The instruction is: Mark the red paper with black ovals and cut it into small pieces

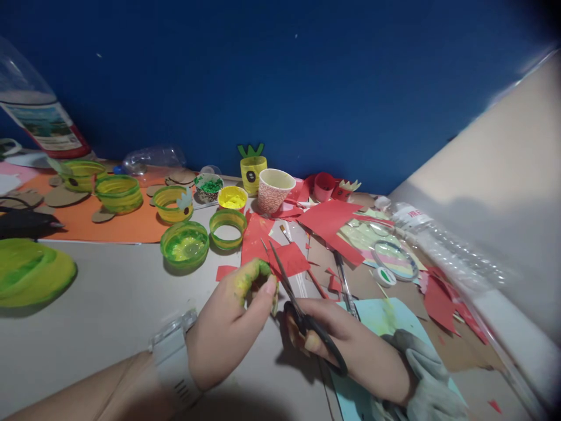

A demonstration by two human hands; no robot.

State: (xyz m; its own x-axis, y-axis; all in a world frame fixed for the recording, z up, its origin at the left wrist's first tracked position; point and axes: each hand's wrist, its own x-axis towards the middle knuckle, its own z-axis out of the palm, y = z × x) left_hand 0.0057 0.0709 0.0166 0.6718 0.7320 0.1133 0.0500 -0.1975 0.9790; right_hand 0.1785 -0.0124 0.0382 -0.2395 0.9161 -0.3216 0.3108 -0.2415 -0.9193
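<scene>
I see the grey bench (109,304) spread wide under both hands, with a big green-and-yellow painted plate (30,272) far out beyond my left hand and a clear plastic bottle (442,245) lying on its side out past my right. Ahead of the hands sits a heap of red paper scraps (324,225), and forward of the left hand a cluster of green-yellow bottle rings (184,242), one paper cup (272,188) and a yellow pot with a green leaf top (253,169).

My right hand (350,345) is closed through the black handles of the scissors (302,313), blades parted and pointing up and away toward the red scraps. My left hand (232,327), smeared with yellow and green paint, pinches a small green-painted piece (260,272) between thumb and fingers, held just at the blades' left side.

I judge the step in hand to be trimming that small piece. The next move calls for feeding its edge squarely between the blades while keeping the fingertips back.

Red lettering shows on the clear bottle's label, too blurred to read; the label of another bottle far left is likewise illegible.
</scene>
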